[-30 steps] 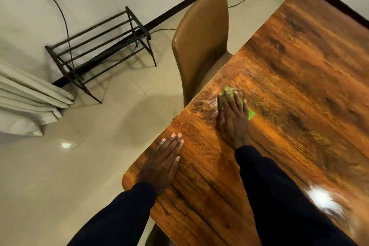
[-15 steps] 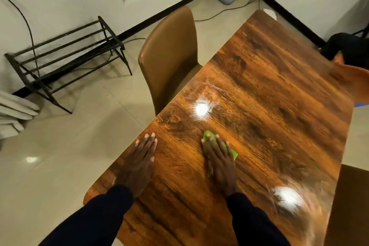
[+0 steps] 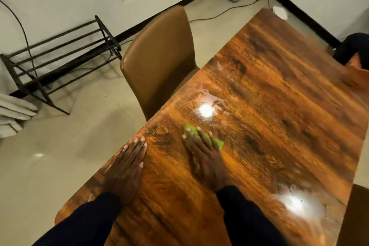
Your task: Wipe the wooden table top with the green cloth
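My right hand [image 3: 205, 158] covers most of the cloth [image 3: 219, 143], the table [image 3: 279, 126] grain is blurred and its near end runs off the bottom edge, the chair [image 3: 159, 56] seat is hidden beneath it, and a person [image 3: 355, 50] is cut off at right.

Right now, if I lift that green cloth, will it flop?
The green cloth probably flops: it lies thin and flat under the right hand. Likely light, since one hand covers most of it. On the glossy wooden table it should slide easily.
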